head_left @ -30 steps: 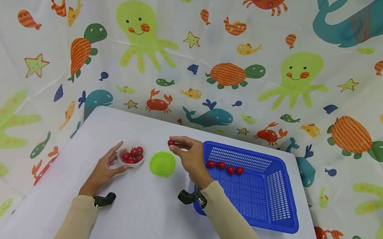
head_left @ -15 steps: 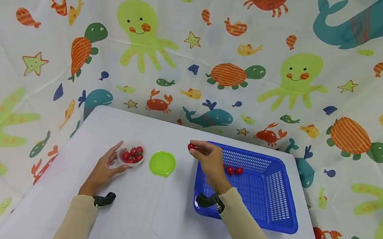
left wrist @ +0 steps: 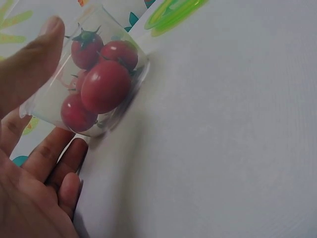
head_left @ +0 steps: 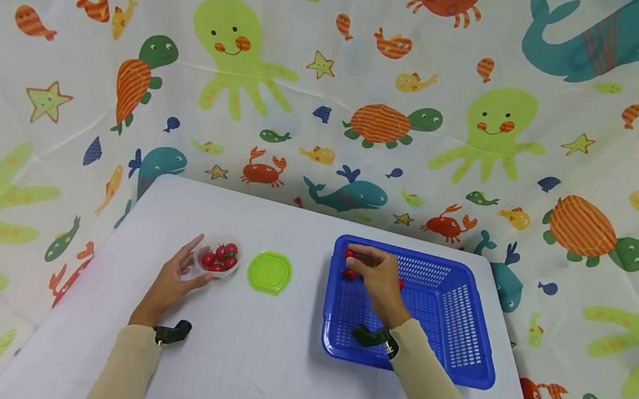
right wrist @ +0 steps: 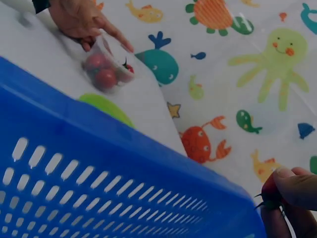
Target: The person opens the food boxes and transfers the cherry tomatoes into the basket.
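Observation:
My left hand [head_left: 171,284] holds a clear plastic cup [left wrist: 49,104] at its side, thumb on one side and fingers on the other. Several red cherry tomatoes [left wrist: 105,87] with green stems lie inside the cup, which stands on the table. Over the left part of a blue plastic basket [head_left: 432,314], my right hand [head_left: 382,287] pinches one cherry tomato [right wrist: 270,192] between thumb and fingers, its stem hanging down. Below that hand, a tomato [head_left: 349,274] lies in the basket, and another [head_left: 401,284] peeps out to its right. The hand hides part of the basket floor.
A round green lid [head_left: 269,272] lies flat on the white table [head_left: 247,366] between cup and basket. The basket's raised slotted walls stand around its tomatoes. Behind the table hangs a curtain [head_left: 315,56] printed with sea animals.
My right hand has carried the pinched tomato rightward, from above the green lid to over the basket. The left hand and cup have stayed in place.

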Action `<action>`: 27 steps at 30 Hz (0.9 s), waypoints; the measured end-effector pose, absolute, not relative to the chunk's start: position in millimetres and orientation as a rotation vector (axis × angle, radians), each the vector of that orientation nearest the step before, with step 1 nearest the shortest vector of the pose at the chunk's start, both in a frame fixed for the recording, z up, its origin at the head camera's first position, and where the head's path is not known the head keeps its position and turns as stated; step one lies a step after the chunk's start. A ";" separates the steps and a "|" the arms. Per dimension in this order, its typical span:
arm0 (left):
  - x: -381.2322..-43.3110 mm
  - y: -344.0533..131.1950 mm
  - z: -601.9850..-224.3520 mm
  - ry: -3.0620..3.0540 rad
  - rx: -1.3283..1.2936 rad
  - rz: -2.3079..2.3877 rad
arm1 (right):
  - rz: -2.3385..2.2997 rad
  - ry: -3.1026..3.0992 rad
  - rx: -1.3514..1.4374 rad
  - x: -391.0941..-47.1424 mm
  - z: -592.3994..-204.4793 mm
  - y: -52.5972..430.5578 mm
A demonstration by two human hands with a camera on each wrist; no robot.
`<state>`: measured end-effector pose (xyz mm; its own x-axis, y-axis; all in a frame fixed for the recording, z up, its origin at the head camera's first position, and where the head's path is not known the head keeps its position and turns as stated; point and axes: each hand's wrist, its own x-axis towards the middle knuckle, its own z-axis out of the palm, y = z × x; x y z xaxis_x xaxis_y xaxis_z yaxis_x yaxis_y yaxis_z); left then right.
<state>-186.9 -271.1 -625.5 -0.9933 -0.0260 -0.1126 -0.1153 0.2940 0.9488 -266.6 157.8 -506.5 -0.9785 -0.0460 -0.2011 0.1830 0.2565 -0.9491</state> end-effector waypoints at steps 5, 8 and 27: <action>-187.6 -270.4 -624.7 2.485 -0.141 1.796 | -1.756 2.356 0.189 -268.9 -518.2 171.2; -187.6 -270.7 -624.2 2.487 -0.140 1.794 | -1.714 2.374 0.216 -270.2 -524.0 176.8; -186.5 -269.9 -623.8 2.478 -0.137 1.797 | -1.424 2.466 0.124 -281.0 -556.0 183.7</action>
